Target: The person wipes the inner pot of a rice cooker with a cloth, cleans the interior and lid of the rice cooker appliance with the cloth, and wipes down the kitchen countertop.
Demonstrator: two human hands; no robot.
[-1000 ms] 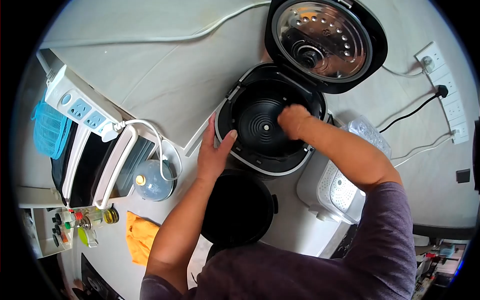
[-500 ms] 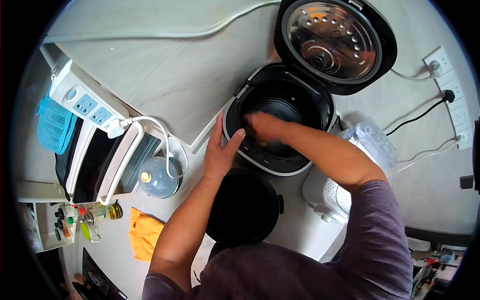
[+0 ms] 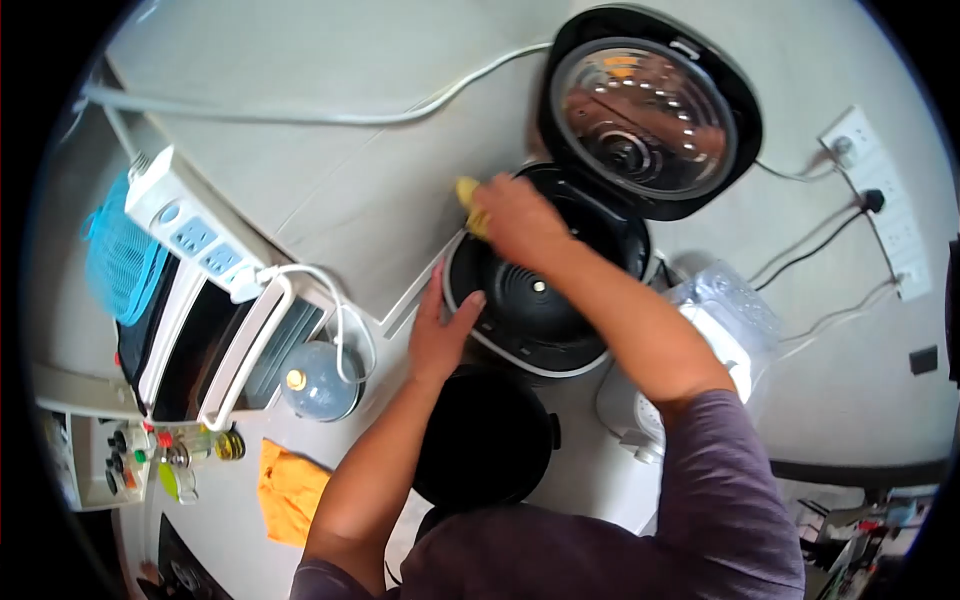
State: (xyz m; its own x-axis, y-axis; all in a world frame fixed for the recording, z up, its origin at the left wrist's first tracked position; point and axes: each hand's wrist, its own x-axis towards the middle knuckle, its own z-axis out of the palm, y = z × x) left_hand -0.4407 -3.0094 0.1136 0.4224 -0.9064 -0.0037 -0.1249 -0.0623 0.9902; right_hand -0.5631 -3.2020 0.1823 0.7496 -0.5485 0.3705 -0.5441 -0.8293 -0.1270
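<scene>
At upper centre, the right hand [image 3: 515, 222] held a yellow cloth [image 3: 468, 193], probably soft, light and best bunched, at the rim of the cooker [image 3: 545, 355]; the left hand [image 3: 440, 338], fingers spread, touched its stiff side.

Brightly, softly lit, with reflections gleaming in the lid [image 3: 645, 115] and faint shadows on the wall [image 3: 790, 100]. Slightly blurred overall, bowed toward the edges, and blacked out at the corners.
</scene>
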